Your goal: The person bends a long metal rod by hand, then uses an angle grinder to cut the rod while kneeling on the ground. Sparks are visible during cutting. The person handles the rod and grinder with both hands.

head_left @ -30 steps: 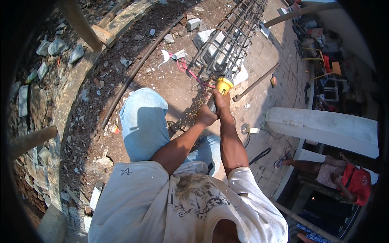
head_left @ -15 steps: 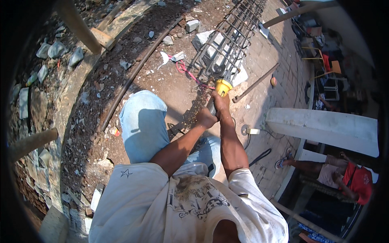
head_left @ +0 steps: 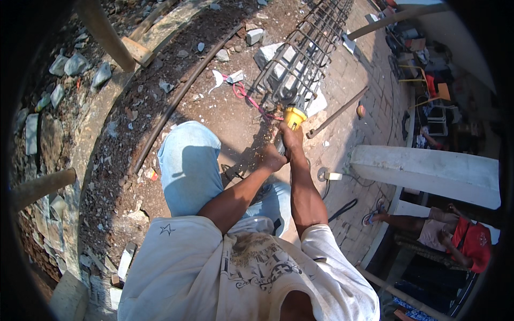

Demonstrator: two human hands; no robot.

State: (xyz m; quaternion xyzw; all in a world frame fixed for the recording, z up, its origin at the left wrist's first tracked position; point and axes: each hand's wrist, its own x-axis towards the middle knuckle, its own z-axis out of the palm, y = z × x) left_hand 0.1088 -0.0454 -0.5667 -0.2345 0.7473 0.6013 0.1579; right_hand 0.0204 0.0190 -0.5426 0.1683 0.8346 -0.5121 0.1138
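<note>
Both my hands are wrapped round a yellow and black angle grinder (head_left: 294,117). My right hand (head_left: 292,138) grips it just behind the yellow head. Lower down and to the left, my left hand (head_left: 273,157) is closed on the rear of its body. The grinder's head is at the near end of a rebar cage (head_left: 308,59), a long frame of steel bars tied with square hoops. Orange sparks (head_left: 258,154) spray back toward my left forearm. The disc and its exact contact with the steel are hidden.
Pale stone blocks (head_left: 272,55) prop the cage, with pink cord (head_left: 247,95) beside it. A steel bar (head_left: 337,113) lies on the paving to the right. A pillar (head_left: 428,174) and a seated person in red (head_left: 471,243) are further right. A long pipe (head_left: 179,96) crosses the rubble.
The grinder and both hands stay almost in place, with only a slight shift. Sparks appear in both frames, and the seated person's arm has moved a little.
</note>
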